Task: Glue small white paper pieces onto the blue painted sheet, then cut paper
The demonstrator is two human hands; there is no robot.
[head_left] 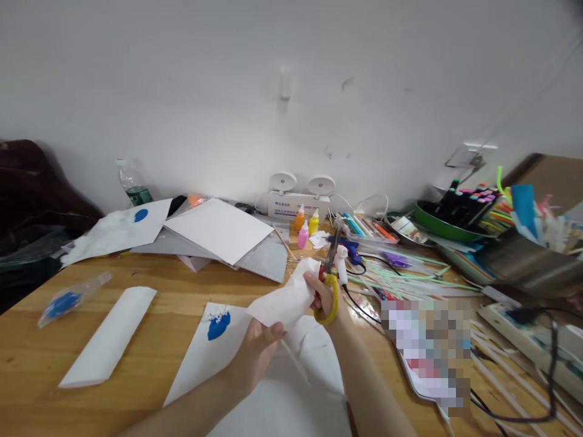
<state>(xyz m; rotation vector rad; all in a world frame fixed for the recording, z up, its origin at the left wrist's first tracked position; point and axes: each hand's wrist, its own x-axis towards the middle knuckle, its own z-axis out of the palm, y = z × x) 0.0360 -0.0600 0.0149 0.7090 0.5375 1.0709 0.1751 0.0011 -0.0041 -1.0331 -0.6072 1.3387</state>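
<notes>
Between my two hands is a curved piece of white paper (285,300), raised above a white sheet (255,400) that bears a blue patch (218,326). My left hand (259,352) pinches the paper's lower edge, thumb on top. Yellow-and-red-handled scissors (334,297) hang in my right hand (323,294), blades pointing up and away; its thumb also presses on the paper's right end. A thin white strip (296,361) lies just under the paper, over the sheet. Farther left, a folded white paper piece (109,337) rests on the wood.
A clear bag with blue stuff (68,303) lies at left. White boards (221,227) are stacked behind. Small paint bottles (303,233), a white glue gun (341,264), pipe cleaners (419,279), a green pan of markers (455,227) and a power strip (528,340) crowd the right.
</notes>
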